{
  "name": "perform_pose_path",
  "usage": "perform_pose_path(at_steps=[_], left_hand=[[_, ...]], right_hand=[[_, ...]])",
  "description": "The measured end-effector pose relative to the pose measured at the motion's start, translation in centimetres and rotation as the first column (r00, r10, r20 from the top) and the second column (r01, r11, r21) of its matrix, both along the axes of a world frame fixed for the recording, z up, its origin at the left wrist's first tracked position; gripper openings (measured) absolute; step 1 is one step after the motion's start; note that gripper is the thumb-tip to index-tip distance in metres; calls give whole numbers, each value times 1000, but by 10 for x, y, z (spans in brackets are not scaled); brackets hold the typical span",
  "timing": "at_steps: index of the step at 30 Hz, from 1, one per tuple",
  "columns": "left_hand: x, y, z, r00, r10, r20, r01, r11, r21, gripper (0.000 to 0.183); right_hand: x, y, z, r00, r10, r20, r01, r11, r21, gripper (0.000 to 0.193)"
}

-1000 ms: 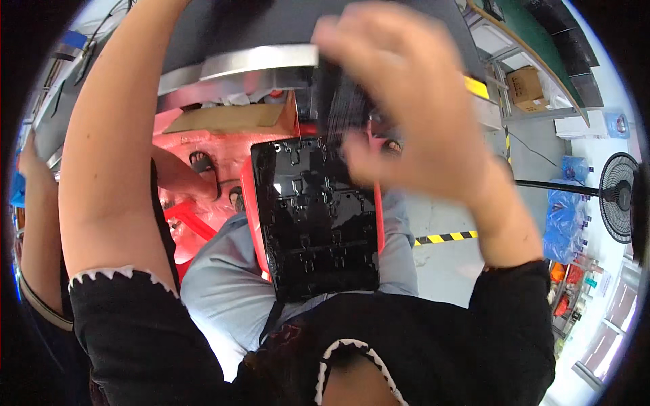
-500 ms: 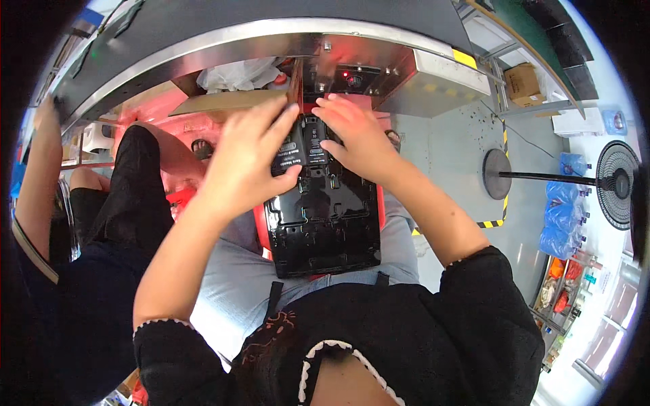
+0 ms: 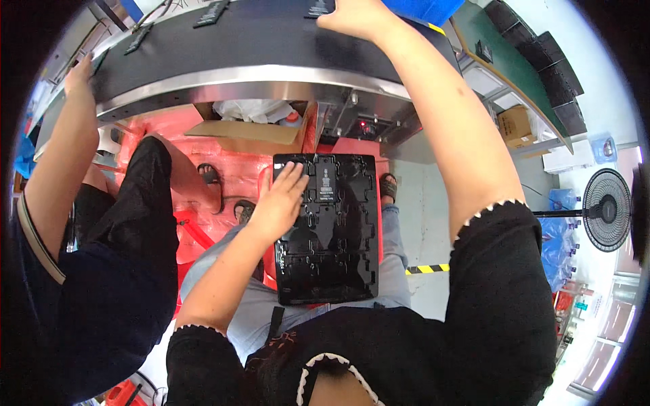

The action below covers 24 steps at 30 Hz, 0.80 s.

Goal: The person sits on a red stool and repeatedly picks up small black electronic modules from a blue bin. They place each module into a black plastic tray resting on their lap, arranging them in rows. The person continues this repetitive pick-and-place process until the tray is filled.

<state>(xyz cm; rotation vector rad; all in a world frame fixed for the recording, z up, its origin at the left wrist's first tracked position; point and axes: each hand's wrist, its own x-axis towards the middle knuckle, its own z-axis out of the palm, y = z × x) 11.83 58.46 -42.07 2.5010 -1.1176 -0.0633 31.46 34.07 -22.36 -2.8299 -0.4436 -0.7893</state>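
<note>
A black moulded plastic tray [image 3: 325, 274] with shaped recesses rests across my lap. In its far part lies a flat black battery pack [image 3: 326, 177] with pale print. My left hand [image 3: 279, 206] lies over the tray's far left part, fingers stretched out, hiding what is beneath them. My right hand [image 3: 359, 15] reaches up onto the black belt, its thumb by the edge of another flat black pack [image 3: 318, 8]. The upper edge of the picture cuts off its other fingers, so its grip cannot be made out.
More packs [image 3: 211, 13] lie along the conveyor belt [image 3: 271, 44], whose metal edge [image 3: 257, 73] runs past the tray. At left, a co-worker's hand [image 3: 80, 73] touches the belt. Beneath stands an open cardboard box [image 3: 244, 132]; a fan [image 3: 607, 210] stands at right.
My right hand has left the tray and gone up to the belt. My left hand has settled flatter on the tray. The view has shifted, showing more of the belt.
</note>
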Motion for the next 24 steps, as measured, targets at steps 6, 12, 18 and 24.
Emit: perform_pose_path(at_steps=[6, 12, 18, 24], left_hand=[[74, 6, 144, 937, 65, 342, 119, 863, -490, 33], [261, 12, 197, 857, 281, 433, -177, 948, -264, 82], [293, -38, 216, 932, 22, -361, -39, 998, -40, 76], [253, -53, 210, 983, 64, -170, -84, 990, -113, 74]], right_hand=[[7, -18, 45, 848, -222, -481, 120, 965, -233, 73], [-116, 7, 15, 935, 340, 100, -340, 940, -24, 66], [-233, -8, -85, 773, 350, -529, -218, 930, 296, 76], [-254, -44, -201, 837, 140, -529, -88, 989, 122, 63]])
